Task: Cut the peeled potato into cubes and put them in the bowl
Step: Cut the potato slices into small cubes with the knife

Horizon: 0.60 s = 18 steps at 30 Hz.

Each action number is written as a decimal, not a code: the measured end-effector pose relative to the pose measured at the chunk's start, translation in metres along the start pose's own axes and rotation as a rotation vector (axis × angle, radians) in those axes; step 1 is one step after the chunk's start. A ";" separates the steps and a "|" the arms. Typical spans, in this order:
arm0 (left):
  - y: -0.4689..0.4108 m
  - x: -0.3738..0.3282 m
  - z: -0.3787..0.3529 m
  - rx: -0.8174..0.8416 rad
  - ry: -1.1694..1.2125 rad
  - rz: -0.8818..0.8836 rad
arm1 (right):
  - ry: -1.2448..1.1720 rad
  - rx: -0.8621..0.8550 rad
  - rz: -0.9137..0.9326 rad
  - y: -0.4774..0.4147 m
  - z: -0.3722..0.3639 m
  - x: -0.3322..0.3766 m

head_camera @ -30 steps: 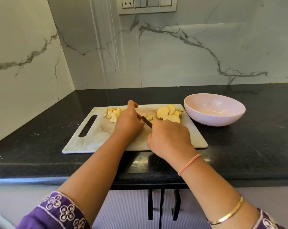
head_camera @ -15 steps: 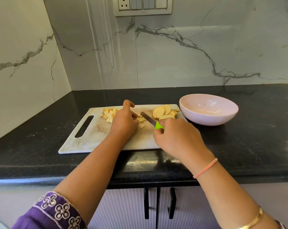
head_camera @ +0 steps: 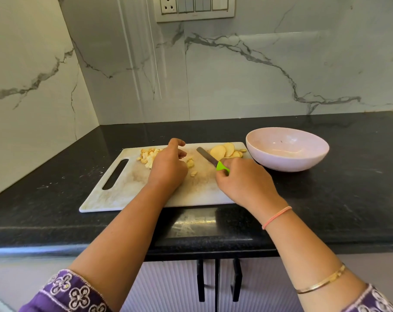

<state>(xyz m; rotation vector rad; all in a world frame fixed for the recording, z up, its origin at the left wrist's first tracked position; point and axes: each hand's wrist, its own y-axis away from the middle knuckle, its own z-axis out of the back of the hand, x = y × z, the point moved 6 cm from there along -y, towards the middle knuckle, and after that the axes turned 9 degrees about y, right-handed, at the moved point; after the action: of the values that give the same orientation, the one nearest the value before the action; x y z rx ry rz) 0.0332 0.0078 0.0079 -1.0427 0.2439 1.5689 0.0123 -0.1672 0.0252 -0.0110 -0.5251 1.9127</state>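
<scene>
The countertop (head_camera: 326,199) is black with fine pale specks. The cutting board (head_camera: 114,199) is white, clouded with beige marbling. The potato slices (head_camera: 218,150) are pale yellow; the potato cubes (head_camera: 149,157) are yellow and white. The knife (head_camera: 210,159) has a bright green handle and a dark grey blade. The bowl (head_camera: 287,164) is pale pink (with one tiny dark fleck inside). The wall (head_camera: 236,86) is white marble with grey veins. The sleeve (head_camera: 71,291) is purple with white flower stitching. The bracelet (head_camera: 276,216) is pink, the bangle (head_camera: 321,281) gold. The cupboard doors (head_camera: 168,284) are white and ribbed, with black handles (head_camera: 200,280).
</scene>
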 end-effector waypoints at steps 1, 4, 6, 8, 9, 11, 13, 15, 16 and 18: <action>0.000 -0.001 -0.002 0.025 -0.012 -0.014 | -0.014 0.010 -0.009 -0.002 -0.002 -0.003; 0.004 -0.003 -0.007 0.131 -0.072 -0.080 | -0.077 0.059 -0.020 -0.007 -0.011 -0.009; 0.006 -0.002 -0.010 0.190 -0.173 -0.109 | -0.139 0.088 -0.028 -0.010 -0.014 -0.013; 0.004 -0.004 -0.010 0.189 -0.261 -0.148 | -0.206 0.100 -0.033 -0.011 -0.015 -0.017; 0.001 -0.005 -0.010 0.176 -0.287 -0.170 | -0.234 0.095 -0.035 -0.012 -0.015 -0.019; -0.004 -0.005 -0.009 0.142 -0.330 -0.181 | -0.272 0.090 -0.042 -0.012 -0.016 -0.021; -0.010 0.000 -0.006 0.098 -0.376 -0.159 | -0.306 0.087 -0.051 -0.012 -0.018 -0.024; -0.015 0.003 -0.004 0.068 -0.426 -0.159 | -0.335 0.082 -0.057 -0.013 -0.020 -0.025; -0.016 0.001 -0.006 0.065 -0.452 -0.184 | -0.349 0.078 -0.063 -0.013 -0.020 -0.026; -0.018 -0.006 -0.012 0.080 -0.494 -0.257 | -0.378 0.066 -0.080 -0.013 -0.021 -0.028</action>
<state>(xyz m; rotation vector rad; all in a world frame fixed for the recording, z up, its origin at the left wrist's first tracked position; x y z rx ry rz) 0.0539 0.0008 0.0121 -0.5720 -0.1601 1.5134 0.0406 -0.1808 0.0043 0.4147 -0.7024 1.8594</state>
